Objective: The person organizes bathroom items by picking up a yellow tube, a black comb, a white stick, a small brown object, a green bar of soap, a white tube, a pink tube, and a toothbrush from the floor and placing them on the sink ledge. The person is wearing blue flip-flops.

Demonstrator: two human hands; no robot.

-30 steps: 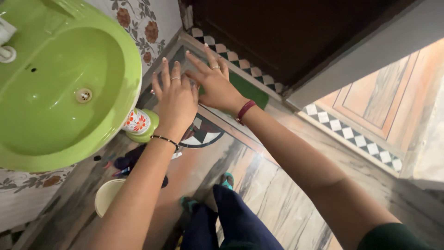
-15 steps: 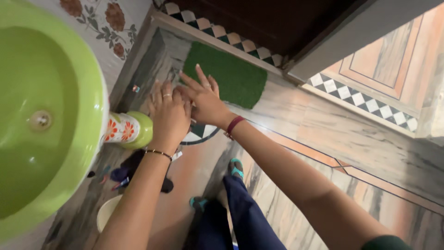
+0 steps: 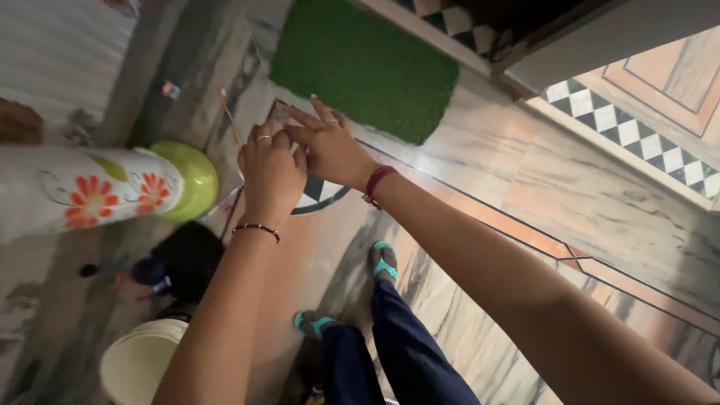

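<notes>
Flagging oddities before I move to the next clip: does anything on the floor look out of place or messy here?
Yes. By the green pedestal foot, a dark crumpled cloth lies on the floor with small coloured bits beside it, and an orange-tipped stick lies loose near the wall. Both hands, left hand and right hand, hold nothing.

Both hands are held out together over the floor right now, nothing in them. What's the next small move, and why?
Probably part the hands a little. The left hand is curled loosely, its fingers touching the right hand, whose fingers are spread flat. Neither holds anything, and both hang above the patterned floor near the green mat and the basin pedestal. Parting them would free each hand.
</notes>
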